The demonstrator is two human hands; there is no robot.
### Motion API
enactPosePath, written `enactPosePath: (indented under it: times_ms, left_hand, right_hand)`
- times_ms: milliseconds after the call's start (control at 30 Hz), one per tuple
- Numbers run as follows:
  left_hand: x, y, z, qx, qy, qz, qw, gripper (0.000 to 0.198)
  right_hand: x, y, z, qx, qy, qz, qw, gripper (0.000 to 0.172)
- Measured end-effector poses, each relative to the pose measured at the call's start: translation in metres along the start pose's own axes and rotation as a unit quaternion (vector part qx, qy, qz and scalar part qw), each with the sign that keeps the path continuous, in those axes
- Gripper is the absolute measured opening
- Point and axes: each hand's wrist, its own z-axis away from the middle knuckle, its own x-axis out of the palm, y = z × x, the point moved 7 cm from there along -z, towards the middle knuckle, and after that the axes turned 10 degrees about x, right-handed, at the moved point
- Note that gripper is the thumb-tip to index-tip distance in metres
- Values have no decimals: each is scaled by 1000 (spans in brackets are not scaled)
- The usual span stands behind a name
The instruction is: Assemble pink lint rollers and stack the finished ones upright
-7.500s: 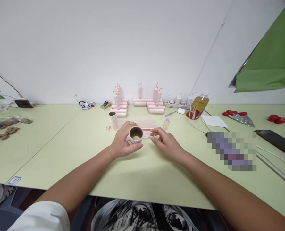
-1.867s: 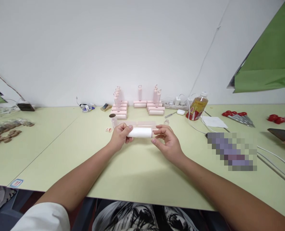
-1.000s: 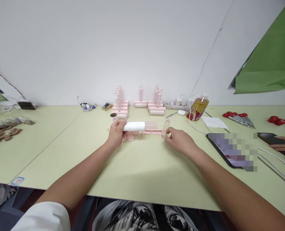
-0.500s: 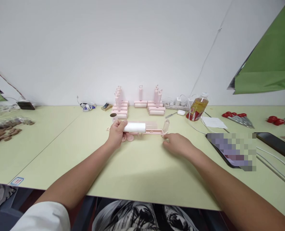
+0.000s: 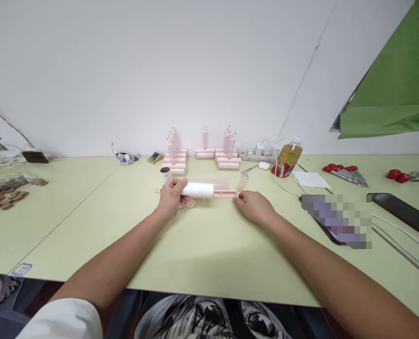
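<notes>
My left hand (image 5: 171,197) is closed round the left end of a white lint roller roll (image 5: 197,189), held level over the table. Behind and beneath it lies a long, shallow pink case (image 5: 226,194), partly hidden by the roll. At the case's right end, my right hand (image 5: 253,205) pinches the edge between thumb and fingers. A clear pinkish handle (image 5: 242,181) stands tilted just behind that hand. Small round pink caps (image 5: 190,203) lie by my left fingers. An upright roll with a brown core (image 5: 165,173) is behind my left hand.
Several pink lint rollers with upright handles (image 5: 228,162) line the wall. To the right are a drink bottle (image 5: 287,157), a blurred phone (image 5: 331,221), a dark phone (image 5: 403,212), cables and red-ended tools (image 5: 345,172). Brown pieces (image 5: 4,202) lie far left.
My right hand has moved slightly left onto the end of the pink case. My left hand still holds the roll. The view has shifted a little.
</notes>
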Motion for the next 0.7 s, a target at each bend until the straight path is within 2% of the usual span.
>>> enactPosePath:
  times_ms: [267,500,600,700]
  left_hand:
    - [-1,1,1,-6,8,-6,1000,40]
    - [6,-6,2,-8,-65,-40,997,38]
    - [9,-6,3,-7,-86,-31,996,36]
    - [12,-5,5,-33,-100,-17,994,36]
  right_hand:
    - [-11,-2,7,-8,32,-37,999,32]
    - [-24,-17,23,-125,100,-150,976,28]
    - [-17,-17,25,-125,67,-244,959,25]
    - [-7,-19,27,-118,14,-373,920,22]
